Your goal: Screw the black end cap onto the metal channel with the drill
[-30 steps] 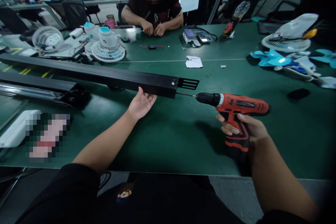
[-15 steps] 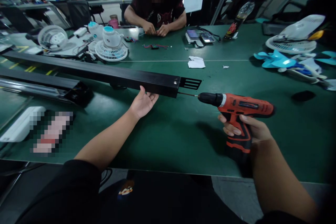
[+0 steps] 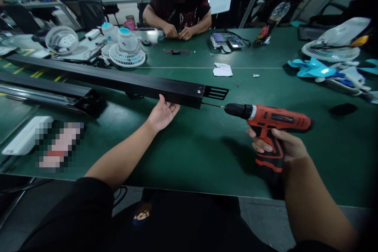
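A long black metal channel [image 3: 118, 80] runs from the far left to the middle of the green table [image 3: 191, 153], ending in a slotted tab [image 3: 215, 93]. My left hand [image 3: 162, 115] cups the channel from below near its right end, palm up, fingers curled against its underside. My right hand [image 3: 279, 145] grips the handle of a red and black cordless drill [image 3: 271, 120]. The drill points left, and its thin bit [image 3: 212, 105] meets the end face of the channel.
A second black channel [image 3: 47, 92] lies at the left, with a white box [image 3: 26, 136] near the front edge. Small white fans [image 3: 125, 49] stand behind. Blue fan blades [image 3: 317, 71] and a fan grille [image 3: 330, 49] lie right. A seated person [image 3: 177, 8] works across the table.
The view has drifted slightly, so everything sits a little further right in the picture. Both hands, the drill and the channel keep the same positions relative to each other.
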Demonstrator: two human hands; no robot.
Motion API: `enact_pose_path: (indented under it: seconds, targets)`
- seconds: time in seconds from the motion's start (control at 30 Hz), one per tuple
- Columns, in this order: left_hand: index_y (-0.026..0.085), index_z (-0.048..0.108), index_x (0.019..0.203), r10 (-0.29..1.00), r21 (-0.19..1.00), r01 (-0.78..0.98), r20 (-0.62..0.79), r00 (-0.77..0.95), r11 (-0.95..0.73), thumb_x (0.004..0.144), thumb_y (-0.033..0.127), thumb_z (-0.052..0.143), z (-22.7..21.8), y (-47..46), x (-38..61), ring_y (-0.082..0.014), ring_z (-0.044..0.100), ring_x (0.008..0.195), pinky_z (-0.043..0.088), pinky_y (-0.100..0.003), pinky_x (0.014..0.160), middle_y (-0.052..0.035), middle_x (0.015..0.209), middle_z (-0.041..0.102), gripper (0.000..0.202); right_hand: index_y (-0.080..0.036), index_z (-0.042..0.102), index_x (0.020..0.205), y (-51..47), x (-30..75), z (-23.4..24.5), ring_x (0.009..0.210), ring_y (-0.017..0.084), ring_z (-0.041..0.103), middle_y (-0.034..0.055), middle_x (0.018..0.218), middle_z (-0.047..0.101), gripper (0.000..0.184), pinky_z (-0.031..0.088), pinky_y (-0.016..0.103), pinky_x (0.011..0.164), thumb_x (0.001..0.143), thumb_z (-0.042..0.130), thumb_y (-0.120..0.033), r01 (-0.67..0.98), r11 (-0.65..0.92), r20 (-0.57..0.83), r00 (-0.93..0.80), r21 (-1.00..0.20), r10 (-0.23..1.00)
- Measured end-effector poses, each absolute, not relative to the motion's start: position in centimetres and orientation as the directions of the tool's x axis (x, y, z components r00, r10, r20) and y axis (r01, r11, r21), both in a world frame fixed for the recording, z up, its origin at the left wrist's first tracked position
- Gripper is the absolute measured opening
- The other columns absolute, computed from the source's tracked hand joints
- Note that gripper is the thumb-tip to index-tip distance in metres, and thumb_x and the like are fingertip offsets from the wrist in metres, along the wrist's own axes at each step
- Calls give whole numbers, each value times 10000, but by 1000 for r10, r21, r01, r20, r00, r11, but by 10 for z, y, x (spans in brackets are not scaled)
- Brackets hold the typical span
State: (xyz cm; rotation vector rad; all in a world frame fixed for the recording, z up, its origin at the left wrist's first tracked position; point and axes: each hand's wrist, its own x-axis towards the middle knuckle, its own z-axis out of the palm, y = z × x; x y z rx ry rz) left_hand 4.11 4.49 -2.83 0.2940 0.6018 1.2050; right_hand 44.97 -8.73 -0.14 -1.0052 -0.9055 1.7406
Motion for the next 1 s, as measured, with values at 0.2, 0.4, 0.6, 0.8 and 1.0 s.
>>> enact_pose_path:
  seconds: [0.2,0.4,0.6,0.8,1.0]
  targets:
    - [212,725,1581,936,545,-769,-294,196,333,1286,546,440,-22,44,43,-231,855,1124,559,-351,1254,-72,1123,887,529,-265,797,1166,-88,449,0,497,112,471,68,974,776,492,632,343,483,809,1023,-517,-319,-301,-228,-245,-899,942]
    - [237,725,1583,937,538,-775,-282,207,333,1287,544,443,-21,44,42,-218,859,1097,579,-331,1217,-61,1091,883,511,-263,817,1231,-90,446,0,486,106,471,67,976,785,530,600,338,493,799,1031,-483,-338,-287,-225,-213,-896,951]
    - [231,723,1586,935,530,-779,-287,206,335,1272,552,484,-23,44,41,-230,853,1137,577,-333,1205,-72,1127,882,508,-271,805,1136,-89,446,-1,486,119,467,76,989,794,408,600,355,480,831,985,-472,-334,-275,-210,-216,-901,953]
    - [259,783,1443,934,526,-779,-281,219,341,1265,553,502,-25,45,40,-259,800,1384,513,-359,1323,-75,1202,865,444,-246,830,1197,-88,446,1,474,118,472,93,988,798,475,599,365,478,809,1001,-462,-328,-279,-216,-215,-903,952]
    - [246,773,1463,937,545,-772,-290,194,328,1258,534,533,-21,42,42,-284,774,1457,459,-396,1393,-83,1162,866,427,-257,826,1207,-88,446,1,472,119,466,79,977,797,485,601,361,474,812,1004,-473,-330,-278,-216,-214,-902,953]
